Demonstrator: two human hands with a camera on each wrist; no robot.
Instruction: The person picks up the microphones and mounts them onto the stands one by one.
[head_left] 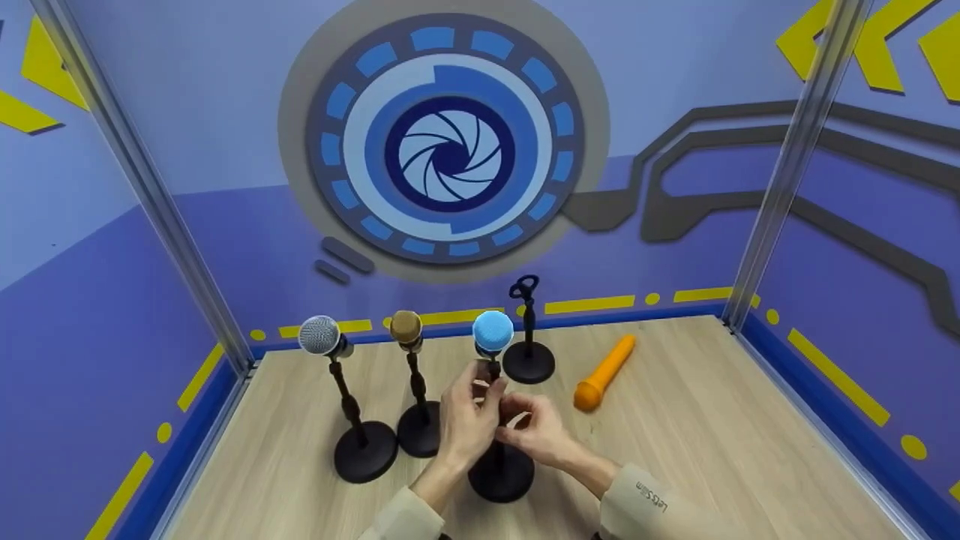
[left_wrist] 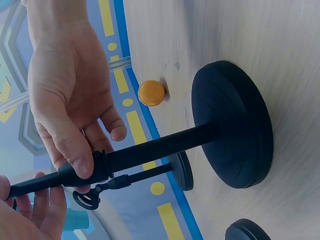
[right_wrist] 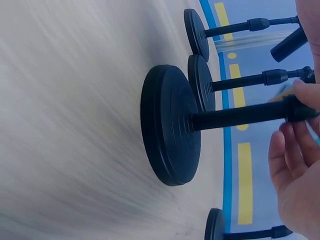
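Both hands are on one black microphone stand [left_wrist: 160,147], which stands upright and carries a microphone with a light blue head [head_left: 493,331]. My left hand [head_left: 466,424] holds the thin upper pole just below the microphone. Lower down, my right hand [head_left: 544,435] pinches the collar at the middle of the pole between thumb and fingers, as the left wrist view shows. The stand's round base [left_wrist: 235,125] rests on the table. Part of the pole is hidden behind the fingers in the head view.
To the left are stands bearing a silver-headed microphone [head_left: 320,335] and a gold-headed microphone [head_left: 406,328]. Behind the hands is a stand with an unfilled clip [head_left: 529,289]. An orange microphone [head_left: 604,373] lies on the wooden table [head_left: 697,435] at right. Patterned panels enclose the table.
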